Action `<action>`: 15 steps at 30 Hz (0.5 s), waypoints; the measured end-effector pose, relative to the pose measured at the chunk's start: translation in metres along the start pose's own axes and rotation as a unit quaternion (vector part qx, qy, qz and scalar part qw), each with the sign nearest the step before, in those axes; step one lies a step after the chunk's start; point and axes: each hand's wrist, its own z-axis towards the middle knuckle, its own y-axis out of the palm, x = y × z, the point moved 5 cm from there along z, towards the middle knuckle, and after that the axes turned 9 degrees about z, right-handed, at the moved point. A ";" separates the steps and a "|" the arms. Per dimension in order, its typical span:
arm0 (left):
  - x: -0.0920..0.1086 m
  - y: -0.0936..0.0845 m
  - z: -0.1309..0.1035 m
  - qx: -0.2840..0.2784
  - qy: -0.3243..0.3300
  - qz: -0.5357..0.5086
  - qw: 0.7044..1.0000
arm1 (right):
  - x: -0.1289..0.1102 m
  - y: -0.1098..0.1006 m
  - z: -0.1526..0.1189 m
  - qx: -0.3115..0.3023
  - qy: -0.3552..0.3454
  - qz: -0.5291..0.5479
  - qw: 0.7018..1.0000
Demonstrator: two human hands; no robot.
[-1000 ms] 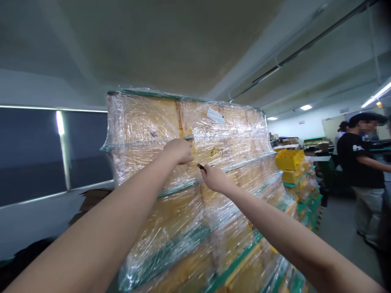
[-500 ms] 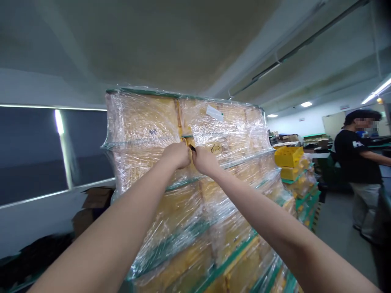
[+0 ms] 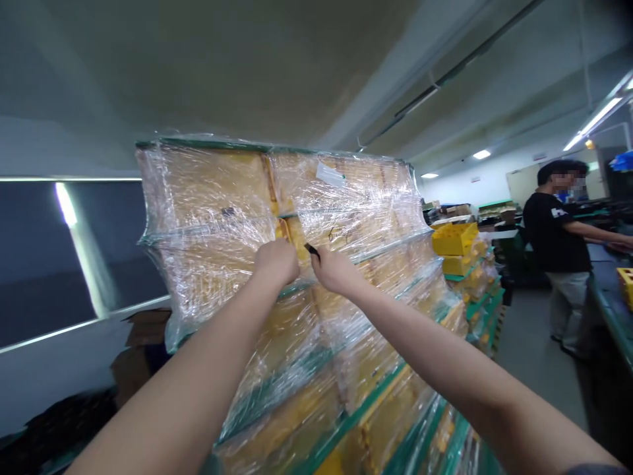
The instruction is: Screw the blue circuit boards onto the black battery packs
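Here's the stack of yellow boxes [image 3: 212, 181], wrapped in clear film [image 3: 195, 280], filling the centre of the frame. Right hand [image 3: 335, 270], just right of centre, gripping a small dark tool [image 3: 312, 250], its tip angled up and left! Left hand [image 3: 277, 261], left of centre, closed over the wrap; whether it pinches any, can't tell. Yellow bins [image 3: 453, 239] to the right, a person in black [image 3: 551, 231] at far right.
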 end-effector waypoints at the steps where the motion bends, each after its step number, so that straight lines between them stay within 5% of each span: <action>1: 0.001 0.001 -0.001 0.002 0.002 0.002 1.000 | -0.006 -0.001 0.007 0.006 -0.004 0.003 1.000; 5: 0.003 0.004 -0.010 0.020 0.038 0.008 0.999 | -0.011 0.013 0.010 -0.002 0.002 0.005 1.000; 11: 0.007 0.013 -0.031 0.014 0.079 0.008 0.997 | 0.036 0.054 -0.061 -0.098 0.042 0.000 0.994; 15: 0.016 0.014 -0.032 0.001 0.060 0.004 0.998 | 0.043 0.041 -0.078 -0.096 0.048 0.003 0.994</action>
